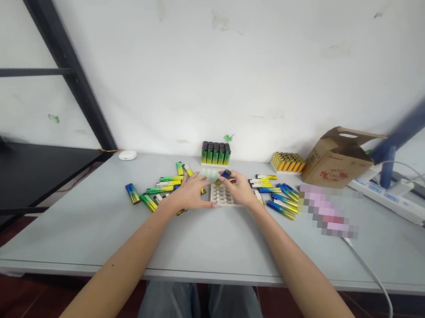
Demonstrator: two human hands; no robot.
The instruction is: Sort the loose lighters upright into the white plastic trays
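A pale tray [222, 197] with round empty holes lies on the grey table [202, 240] between my hands. My right hand [242, 188] pinches a blue and yellow lighter [223, 177] above the tray's far edge. My left hand [192, 191] rests at the tray's left side with its fingers spread over loose lighters [158, 188]. More loose lighters [280, 198] lie to the right of my right hand.
A full tray of green lighters [216, 153] and a tray of yellow lighters [287, 162] stand by the wall. An open cardboard box [338, 159], a white power strip [389, 199] with cables, and a white earbud case [127, 155] are also on the table.
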